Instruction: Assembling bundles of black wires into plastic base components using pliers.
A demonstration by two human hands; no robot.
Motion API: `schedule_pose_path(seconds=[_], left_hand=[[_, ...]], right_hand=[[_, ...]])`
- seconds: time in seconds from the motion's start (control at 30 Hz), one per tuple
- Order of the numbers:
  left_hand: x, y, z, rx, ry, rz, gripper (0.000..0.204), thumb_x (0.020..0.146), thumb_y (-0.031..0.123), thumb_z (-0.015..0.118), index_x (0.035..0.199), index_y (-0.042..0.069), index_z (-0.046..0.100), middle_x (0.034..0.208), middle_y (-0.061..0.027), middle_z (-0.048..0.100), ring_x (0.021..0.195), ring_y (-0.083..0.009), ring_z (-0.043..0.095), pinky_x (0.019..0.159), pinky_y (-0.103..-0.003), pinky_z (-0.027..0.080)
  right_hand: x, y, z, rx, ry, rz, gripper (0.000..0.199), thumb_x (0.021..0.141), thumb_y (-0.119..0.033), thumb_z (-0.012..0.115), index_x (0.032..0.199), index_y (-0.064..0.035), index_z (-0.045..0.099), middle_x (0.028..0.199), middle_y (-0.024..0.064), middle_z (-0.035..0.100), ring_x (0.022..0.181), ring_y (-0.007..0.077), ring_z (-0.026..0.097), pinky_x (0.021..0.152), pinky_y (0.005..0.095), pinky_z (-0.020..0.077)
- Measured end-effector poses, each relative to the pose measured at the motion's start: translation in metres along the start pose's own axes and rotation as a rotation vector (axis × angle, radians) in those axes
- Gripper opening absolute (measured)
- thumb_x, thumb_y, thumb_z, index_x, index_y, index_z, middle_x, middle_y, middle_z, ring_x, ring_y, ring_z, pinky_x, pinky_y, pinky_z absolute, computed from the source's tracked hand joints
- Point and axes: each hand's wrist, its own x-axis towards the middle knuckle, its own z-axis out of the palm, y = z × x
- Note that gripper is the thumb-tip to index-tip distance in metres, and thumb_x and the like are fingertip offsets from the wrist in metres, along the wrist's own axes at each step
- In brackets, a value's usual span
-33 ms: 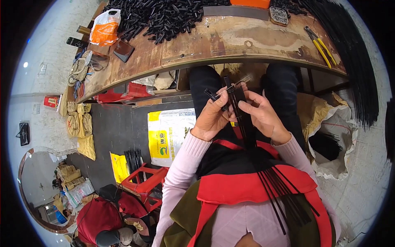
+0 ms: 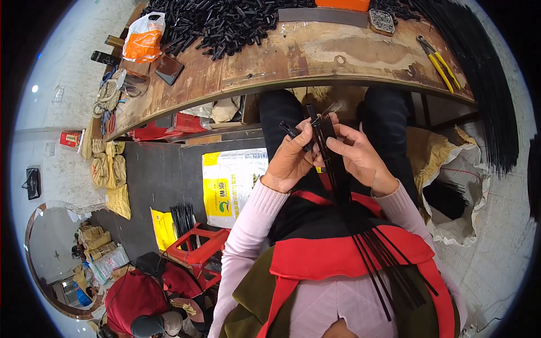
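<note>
- Thin black plastic rods (image 2: pixel 332 169), bundle at frame centre: right hand (image 2: pixel 360 158) gripping them.
- Left hand (image 2: pixel 290 160) pinches short black tube (image 2: pixel 293 132) w/ fingertips, beside rod tips.
- Worn wooden bench (image 2: pixel 315 56) above.

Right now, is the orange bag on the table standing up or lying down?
Lying down: the orange bag rests slumped on its side on the wooden table.

No visible change: hands (image 2: pixel 327 152) same grip on black rods (image 2: pixel 338 180).

My single head-worn fisheye looks steeply down, close over my lap; workbench (image 2: pixel 315 53) curves across twelve o'clock.
</note>
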Motion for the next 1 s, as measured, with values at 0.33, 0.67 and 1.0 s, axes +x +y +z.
schedule_pose_path(seconds=[0.33, 0.67, 1.0], left_hand=[[0.011, 0.001, -0.008, 0.094, 0.08, 0.24, 0.048, 0.099, 0.037, 0.054, 0.138, 0.01, 0.045, 0.13, -0.0058, 0.059, 0.109, -0.0153, 0.058, 0.094, -0.031, 0.046], [0.047, 0.079, 0.019, 0.715, -0.224, -0.08, 0.052, 0.102, 0.036, 0.047, 0.136, -0.003, 0.048, 0.144, -0.0153, 0.048, 0.132, -0.0224, 0.047, 0.109, -0.034, 0.038], [0.042, 0.079, 0.01, 0.664, -0.308, -0.137, 0.059, 0.102, 0.041, 0.046, 0.143, 0.0, 0.04, 0.146, -0.015, 0.044, 0.136, -0.0213, 0.042, 0.109, -0.038, 0.038]], right_hand=[[0.0, 0.0, 0.004, -0.04, -0.039, 0.001, 0.031, 0.099, -0.013, 0.055, 0.126, 0.002, 0.052, 0.105, 0.0078, 0.062, 0.093, 0.0159, 0.062, 0.086, 0.0382, 0.0564], [-0.007, -0.001, 0.007, -0.09, -0.025, -0.013, 0.038, 0.099, -0.01, 0.053, 0.136, -0.0009, 0.046, 0.112, 0.0073, 0.06, 0.096, 0.018, 0.06, 0.087, 0.0447, 0.057], [-0.002, -0.005, 0.014, -0.116, -0.048, 0.012, 0.036, 0.099, -0.012, 0.054, 0.133, -0.0001, 0.047, 0.104, 0.0056, 0.058, 0.093, 0.0162, 0.06, 0.086, 0.0422, 0.0568]])
